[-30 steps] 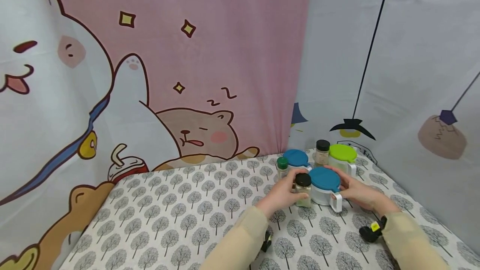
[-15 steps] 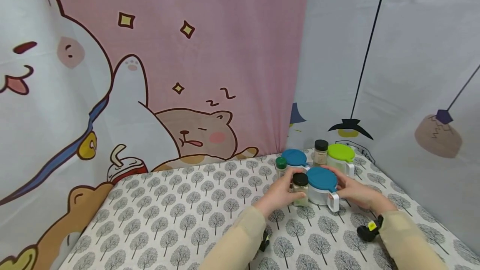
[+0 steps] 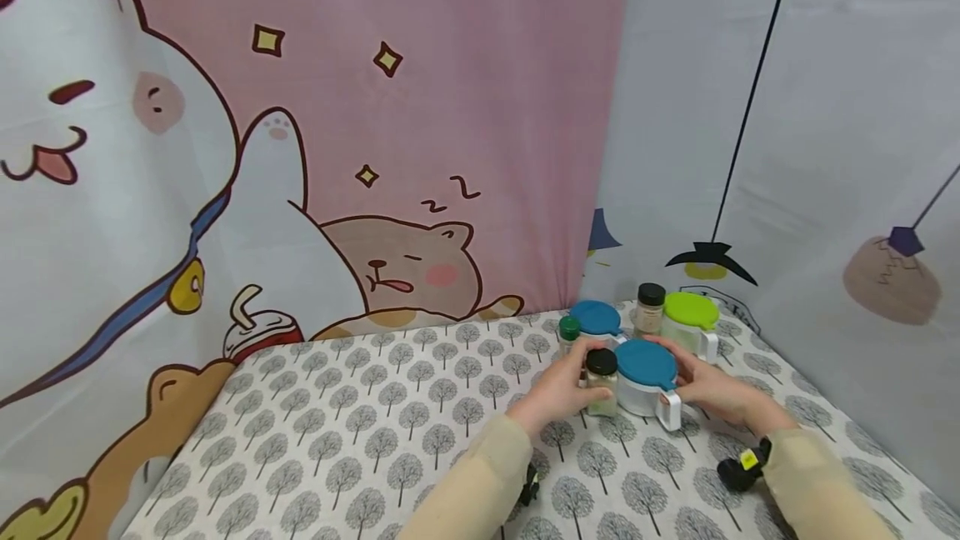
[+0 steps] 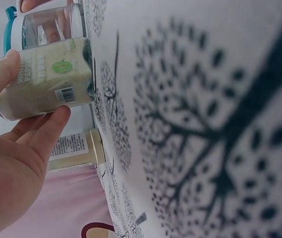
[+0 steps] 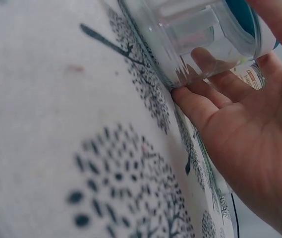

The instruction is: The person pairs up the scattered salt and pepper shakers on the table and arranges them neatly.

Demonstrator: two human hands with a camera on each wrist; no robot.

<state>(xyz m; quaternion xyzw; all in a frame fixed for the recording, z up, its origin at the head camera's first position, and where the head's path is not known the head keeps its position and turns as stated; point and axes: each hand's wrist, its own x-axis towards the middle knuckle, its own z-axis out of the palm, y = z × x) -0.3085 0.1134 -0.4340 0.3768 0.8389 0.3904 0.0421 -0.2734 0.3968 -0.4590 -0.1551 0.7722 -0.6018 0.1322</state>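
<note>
In the head view, my left hand [image 3: 553, 390] grips a clear spice jar [image 3: 602, 390] with a black lid, thumb in front and fingers behind. Its label reads white pepper in the left wrist view, where the upright jar [image 4: 51, 74] has its base right at the cloth. Close to its right stands a clear container [image 3: 637, 397] with a blue lid [image 3: 645, 362] and a white handle [image 3: 669, 410]. My right hand [image 3: 708, 390] curls round the container's right side. In the right wrist view, its lower fingers [image 5: 195, 101] lie against the clear wall, low by the cloth.
Behind stand a green-capped jar [image 3: 569, 328], another blue-lidded container [image 3: 596, 318], a black-lidded spice jar [image 3: 649, 311] and a green-lidded container [image 3: 690, 312]. A tree-print cloth [image 3: 330, 423] covers the table. Curtains [image 3: 480, 107] hang along its back and right edges.
The white pepper jar and the front blue-lidded container have shifted slightly left together with both hands, relative to the containers behind. Both grips look the same. The head view has swung slightly.
</note>
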